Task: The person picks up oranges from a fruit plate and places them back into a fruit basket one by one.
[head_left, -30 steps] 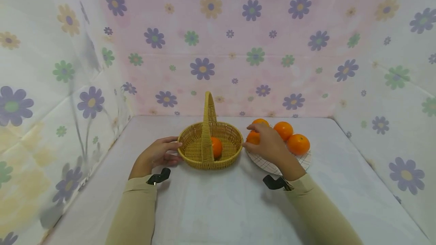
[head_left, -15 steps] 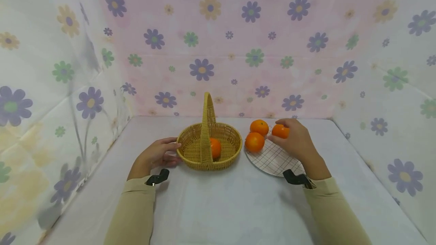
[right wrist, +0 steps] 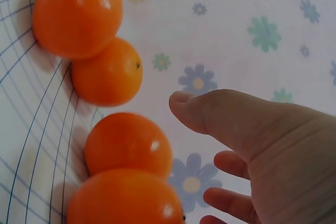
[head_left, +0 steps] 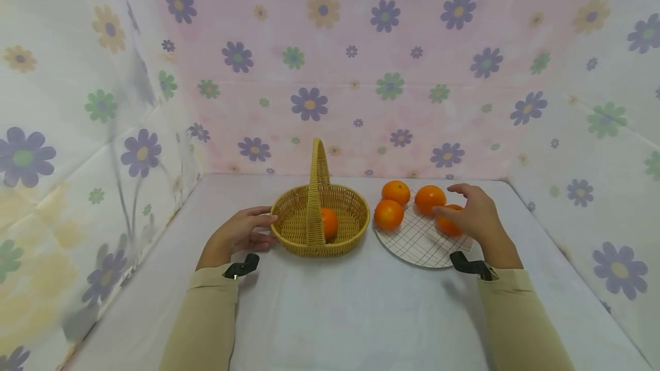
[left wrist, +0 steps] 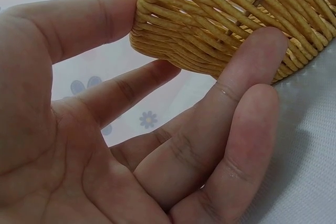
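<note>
My left hand [head_left: 236,236] is at the left end of a yellow wicker basket [head_left: 346,245] with a tall arched handle. In the left wrist view, its thumb and fingertips rest against the basket's woven side [left wrist: 194,40], fingers loosely bent. One orange [head_left: 330,223] lies inside the basket, partly behind the handle. My right hand [head_left: 479,216] hovers at the right edge of a round checked plate [head_left: 417,248], thumb and fingers spread apart. The nearest orange [head_left: 447,223] is partly hidden behind its thumb. In the right wrist view, the thumb stands apart from the oranges [right wrist: 128,142], with nothing held.
Several oranges sit on the plate, two at its left side, the front one [head_left: 389,214] near the basket's right rim, and another [head_left: 430,199] at the back. A white cloth covers the table [head_left: 350,314]. Flower-printed curtains [head_left: 356,67] enclose the back and both sides.
My right hand has moved rightward over the plate, from the left oranges past the back one to the rightmost. The oranges keep their places. My left hand stays at the basket.
</note>
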### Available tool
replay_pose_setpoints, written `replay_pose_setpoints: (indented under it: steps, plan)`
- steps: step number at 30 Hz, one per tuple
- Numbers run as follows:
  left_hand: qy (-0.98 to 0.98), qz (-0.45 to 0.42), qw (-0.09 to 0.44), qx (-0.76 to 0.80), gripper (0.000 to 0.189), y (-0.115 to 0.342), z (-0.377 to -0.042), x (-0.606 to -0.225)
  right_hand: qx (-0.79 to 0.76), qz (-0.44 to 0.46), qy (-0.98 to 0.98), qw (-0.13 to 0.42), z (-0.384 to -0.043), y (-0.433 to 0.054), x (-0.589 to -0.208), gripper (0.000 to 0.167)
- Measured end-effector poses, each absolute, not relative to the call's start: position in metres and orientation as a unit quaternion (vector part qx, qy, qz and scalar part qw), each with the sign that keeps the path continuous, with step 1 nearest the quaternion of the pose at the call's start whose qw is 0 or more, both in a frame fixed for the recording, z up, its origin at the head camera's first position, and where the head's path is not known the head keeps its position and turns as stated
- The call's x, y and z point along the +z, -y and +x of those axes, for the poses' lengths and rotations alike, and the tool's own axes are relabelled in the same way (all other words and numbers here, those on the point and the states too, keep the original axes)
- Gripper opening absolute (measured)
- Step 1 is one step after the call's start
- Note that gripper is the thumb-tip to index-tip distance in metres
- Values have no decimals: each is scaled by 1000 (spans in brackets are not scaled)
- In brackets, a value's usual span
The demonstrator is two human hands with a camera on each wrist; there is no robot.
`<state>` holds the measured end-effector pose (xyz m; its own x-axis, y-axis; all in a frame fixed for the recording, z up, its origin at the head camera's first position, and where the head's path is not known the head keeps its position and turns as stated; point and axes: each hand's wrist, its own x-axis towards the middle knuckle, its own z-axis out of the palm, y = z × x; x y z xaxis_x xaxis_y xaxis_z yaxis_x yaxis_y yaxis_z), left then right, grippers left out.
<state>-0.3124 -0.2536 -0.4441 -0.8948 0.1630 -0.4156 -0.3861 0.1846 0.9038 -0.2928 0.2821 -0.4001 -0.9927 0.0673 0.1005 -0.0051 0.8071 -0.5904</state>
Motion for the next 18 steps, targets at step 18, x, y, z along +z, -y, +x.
replay_pose_setpoints:
  steps: [18]
  plan:
    - [-743,-63,215,631,71,254,-311,-444,338,-48,940,-17,-302,-301,-423,85]
